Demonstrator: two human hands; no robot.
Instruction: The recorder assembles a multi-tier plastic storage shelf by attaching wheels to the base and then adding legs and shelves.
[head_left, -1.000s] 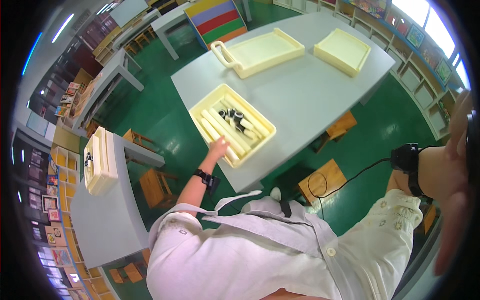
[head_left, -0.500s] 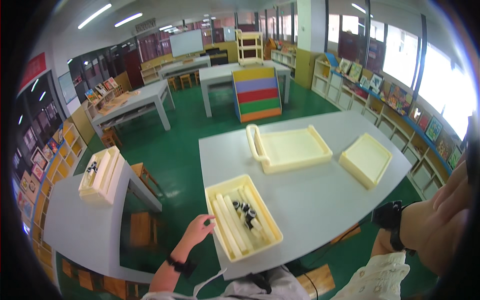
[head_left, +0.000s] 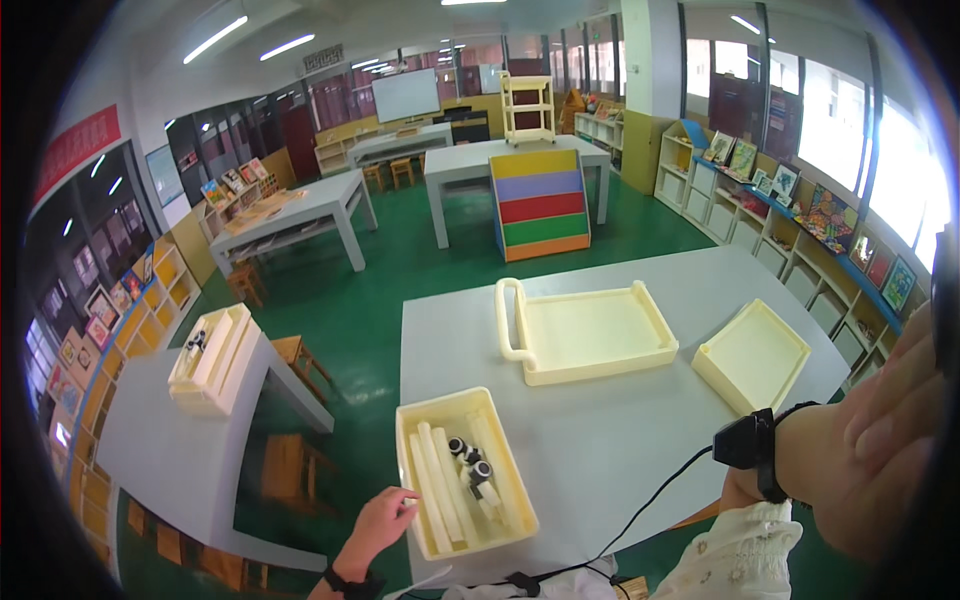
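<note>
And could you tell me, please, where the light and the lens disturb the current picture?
Head view: the windows at right are washed out to white; head view: the green floor carries a pale sheen; head view: fisheye bends the edges of the left table, and the rim goes dark; head view: the right hand, large at the right edge, looks soft.

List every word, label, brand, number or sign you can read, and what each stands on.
No text is readable.
Red banner, upper left: pale marks, too blurred.
Dark wall sign near the ceiling: too small.
Cream bin at the left hand: no lettering visible.
</note>
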